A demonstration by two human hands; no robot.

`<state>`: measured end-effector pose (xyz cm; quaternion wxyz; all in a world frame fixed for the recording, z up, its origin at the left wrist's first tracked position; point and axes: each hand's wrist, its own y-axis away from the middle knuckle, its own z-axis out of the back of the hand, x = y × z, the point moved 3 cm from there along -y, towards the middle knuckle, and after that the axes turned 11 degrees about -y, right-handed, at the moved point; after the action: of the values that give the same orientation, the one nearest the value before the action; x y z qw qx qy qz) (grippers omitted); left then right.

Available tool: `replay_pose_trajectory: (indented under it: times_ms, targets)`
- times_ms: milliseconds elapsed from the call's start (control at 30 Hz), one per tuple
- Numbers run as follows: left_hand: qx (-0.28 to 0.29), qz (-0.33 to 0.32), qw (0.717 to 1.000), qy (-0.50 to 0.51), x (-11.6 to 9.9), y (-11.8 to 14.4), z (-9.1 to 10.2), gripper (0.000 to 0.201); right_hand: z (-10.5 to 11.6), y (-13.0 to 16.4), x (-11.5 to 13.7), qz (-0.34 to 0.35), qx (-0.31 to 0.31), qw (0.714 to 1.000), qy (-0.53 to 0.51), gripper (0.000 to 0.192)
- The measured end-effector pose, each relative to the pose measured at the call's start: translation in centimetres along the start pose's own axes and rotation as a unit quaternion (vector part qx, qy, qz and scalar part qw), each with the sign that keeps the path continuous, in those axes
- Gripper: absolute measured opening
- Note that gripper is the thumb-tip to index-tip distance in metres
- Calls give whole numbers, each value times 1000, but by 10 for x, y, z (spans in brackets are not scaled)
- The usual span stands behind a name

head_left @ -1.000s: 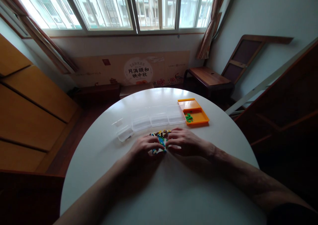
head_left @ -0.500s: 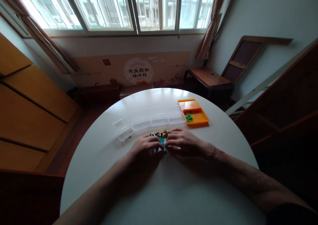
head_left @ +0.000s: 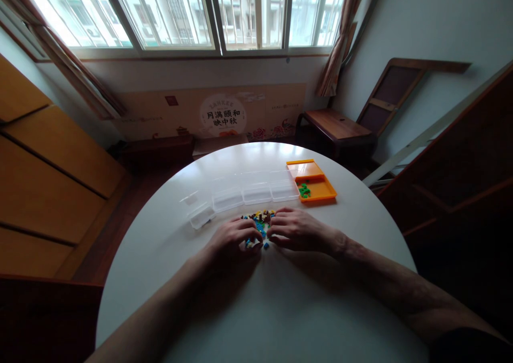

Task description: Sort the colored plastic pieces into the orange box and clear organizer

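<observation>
A small heap of loose toy building bricks [head_left: 261, 225], blue, yellow, brown and green, lies on the white round table between my hands. My left hand [head_left: 234, 234] curls around the heap's left side, thumb and forefinger brought close together; what sits between the tips is too small to make out. On the heap's right side rests my right hand [head_left: 294, 229], palm down, its bent fingers slightly apart at the edge of the bricks. A single blue brick [head_left: 266, 245] lies just in front of the heap, between the two hands.
Behind the heap stands a row of clear plastic boxes [head_left: 256, 193] with their lids raised. A smaller clear box [head_left: 201, 216] is at the left end. To the right, an open orange case [head_left: 323, 196] holds green pieces [head_left: 304, 190].
The fingertips of my two hands have drawn slightly apart, and the blue brick at the front now shows more fully. The boxes and the case have not moved.
</observation>
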<state>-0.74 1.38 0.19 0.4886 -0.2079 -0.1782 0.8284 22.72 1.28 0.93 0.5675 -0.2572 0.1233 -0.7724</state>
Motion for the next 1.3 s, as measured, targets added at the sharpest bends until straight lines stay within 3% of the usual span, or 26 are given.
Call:
replay_pose_trajectory:
  times_ms: [100,333,533,667,800,933,1067,1300]
  targets:
    - [-3,12,1000,-10,-1,1,3,4,17,4,-7,-33,-40,999,-2,10]
    - [-25,4,1000,-11,1,0,7,6,65,39,-55,-225,-128,963,79,10]
    - [-39,28,999,-8,6,2,7,10,70,58,-77,-309,-121,937,111,9]
    - [-58,63,995,48,5,2,5,11,62,45,-64,-276,-135,948,85,11]
    - [-83,140,974,158,-2,-4,7,15,43,19,-30,-152,-131,980,-4,12]
    - [-74,175,959,212,-9,-10,10,18,17,0,-2,-53,-121,987,-92,21]
    - [-52,191,952,232,-9,-13,9,19,2,-4,3,-29,-120,987,-103,19]
    - [-45,184,951,243,-8,-12,4,18,4,-2,3,-20,-133,989,-57,5]
